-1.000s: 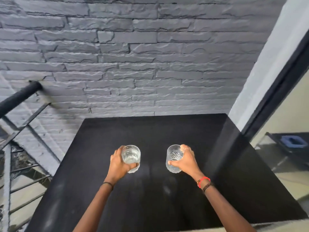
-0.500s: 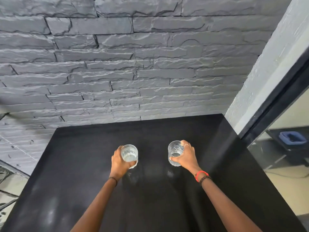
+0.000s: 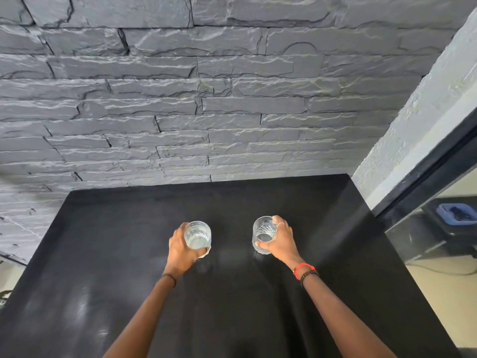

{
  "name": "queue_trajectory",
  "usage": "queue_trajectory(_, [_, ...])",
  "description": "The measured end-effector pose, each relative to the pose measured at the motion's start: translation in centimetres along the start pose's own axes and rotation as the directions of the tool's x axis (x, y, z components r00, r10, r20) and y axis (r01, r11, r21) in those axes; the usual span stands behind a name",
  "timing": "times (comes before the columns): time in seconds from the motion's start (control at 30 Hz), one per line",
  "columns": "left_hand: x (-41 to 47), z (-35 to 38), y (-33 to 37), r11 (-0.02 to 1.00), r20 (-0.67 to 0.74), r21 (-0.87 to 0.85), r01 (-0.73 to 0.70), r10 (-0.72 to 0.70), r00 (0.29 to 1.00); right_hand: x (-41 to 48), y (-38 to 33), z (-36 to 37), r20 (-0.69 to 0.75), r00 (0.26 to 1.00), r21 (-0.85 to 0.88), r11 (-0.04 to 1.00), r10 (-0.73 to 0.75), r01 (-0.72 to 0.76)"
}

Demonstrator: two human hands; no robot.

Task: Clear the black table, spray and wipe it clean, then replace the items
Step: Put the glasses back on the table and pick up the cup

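Note:
Two clear tumblers are over the middle of the black table (image 3: 108, 254). My left hand (image 3: 180, 248) grips the left glass (image 3: 197, 235), which holds some clear liquid, with fingers curled round its left side and base. My right hand (image 3: 280, 241) grips the right cut-pattern glass (image 3: 263, 232) from its right side. Both glasses sit low at the tabletop; I cannot tell whether they touch it. The glossy top shows faint reflections under them.
A grey stone-brick wall (image 3: 206, 112) runs directly behind the table. A white pillar (image 3: 426, 120) and a dark glass frame (image 3: 438, 164) border the right edge. Beyond the glass lies a blue object (image 3: 456, 213) on a dark surface.
The camera has moved forward and to the right, so the stair railing on the left has left the view. Both hands have carried the glasses a little farther toward the wall and lower.

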State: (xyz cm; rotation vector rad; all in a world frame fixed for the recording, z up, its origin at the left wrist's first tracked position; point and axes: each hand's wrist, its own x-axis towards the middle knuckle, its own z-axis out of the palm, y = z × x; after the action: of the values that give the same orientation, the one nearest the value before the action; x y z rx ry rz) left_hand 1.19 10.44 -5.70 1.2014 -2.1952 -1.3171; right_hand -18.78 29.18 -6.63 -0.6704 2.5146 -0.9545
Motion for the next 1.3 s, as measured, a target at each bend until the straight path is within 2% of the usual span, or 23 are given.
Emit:
queue_trajectory(0.33, [0.9,0.4,-1.2,0.998,0.021,-0.001,0.064,-0.064,0.998,0.5,0.5,-0.2,0.067,0.998,0.036,0.999,-0.015,0.013])
queue_trajectory(0.57, [0.5,0.3,-0.6,0.993,0.047,0.019,0.12,-0.121,0.992,0.0,-0.1,-0.5,0.096,0.995,-0.028,0.999,-0.014,0.016])
queue_trajectory(0.8, [-1.6,-1.4,-0.9,0.983,0.01,-0.091,0.159,-0.159,0.987,-2.0,-1.8,-0.2,-0.05,0.992,-0.137,0.984,-0.118,0.11])
queue_trajectory(0.93, [-4.1,-3.5,-2.3,0.98,-0.089,-0.159,0.118,-0.133,0.987,-3.8,-4.4,1.0,-0.128,0.964,-0.187,0.961,-0.232,0.206])
queue_trajectory(1.07, [-7.6,-6.3,-3.6,0.967,-0.219,-0.243,0.076,-0.13,0.967,-6.0,-7.2,3.1,-0.114,0.952,-0.174,0.949,-0.283,0.261])
queue_trajectory(1.17, [-11.6,-9.3,-5.4,0.947,-0.358,-0.32,0.025,-0.145,0.922,-9.2,-9.6,5.8,-0.063,0.938,-0.113,0.936,-0.341,0.333])
queue_trajectory(1.3, [-18.3,-12.8,-8.7,0.925,-0.568,-0.373,-0.069,-0.169,0.806,-14.9,-12.5,10.1,0.041,0.898,-0.023,0.898,-0.439,0.44])
